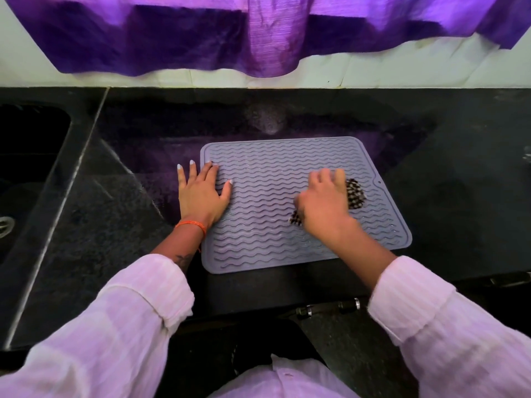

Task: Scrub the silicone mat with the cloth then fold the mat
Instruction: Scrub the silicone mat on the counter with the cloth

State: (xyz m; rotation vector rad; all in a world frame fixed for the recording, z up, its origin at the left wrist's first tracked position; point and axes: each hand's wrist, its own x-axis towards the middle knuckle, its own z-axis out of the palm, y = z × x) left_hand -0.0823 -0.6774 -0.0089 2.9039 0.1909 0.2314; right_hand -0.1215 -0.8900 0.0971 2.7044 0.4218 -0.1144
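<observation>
Two hands: both over the grey silicone mat.
Desk: black speckled stone, glossy, with a purple reflection beyond the mat.
Mat: flat on the desk near its front edge, wavy ridges facing up.
Left hand: fingers spread flat, pressing the mat's left edge, partly on the desk.
Right hand: curled over a black-and-white checked cloth, gripping it against the mat's right half.
Sink: dark basin at far left.
Wall: pale tiles behind.
Curtain: purple fabric hanging above the wall.
</observation>
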